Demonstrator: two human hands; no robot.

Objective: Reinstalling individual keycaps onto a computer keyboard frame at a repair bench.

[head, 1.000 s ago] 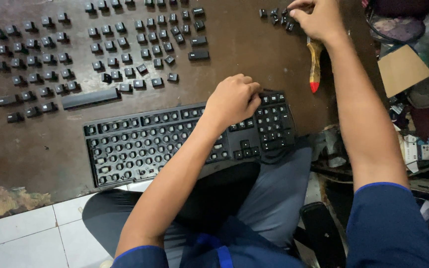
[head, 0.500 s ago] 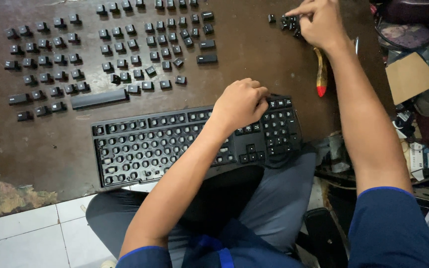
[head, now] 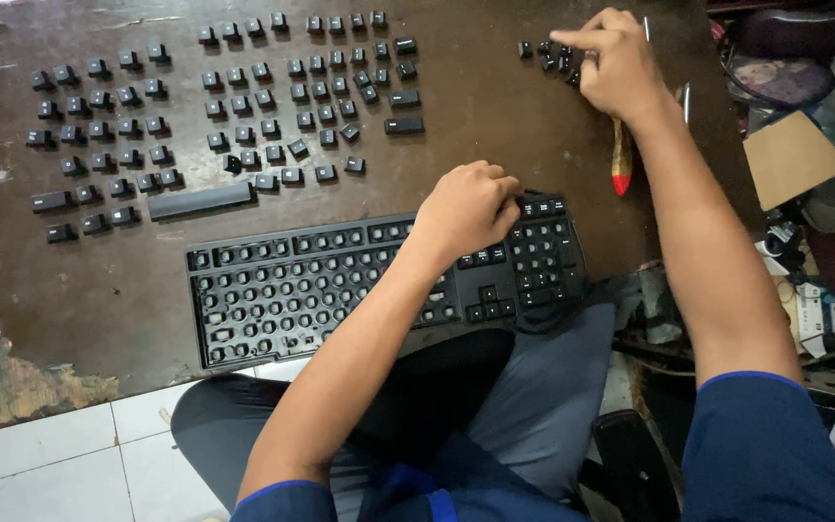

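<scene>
Black keyboard (head: 340, 285) lies at the bench's (head: 475, 126) near edge; my left hand (head: 466, 208) rests clenched on it, my right hand (head: 616, 68) pinches among loose keycaps (head: 545, 53) far right.

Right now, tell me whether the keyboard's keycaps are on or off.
Mostly off: the keyboard shows bare sockets; only the right end keeps keycaps.

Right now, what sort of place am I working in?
Probably a small repair workbench: a stripped black keyboard on a worn brown table, removed keycaps laid out in rows, and a red-handled tool beside cluttered parts at the right.
</scene>
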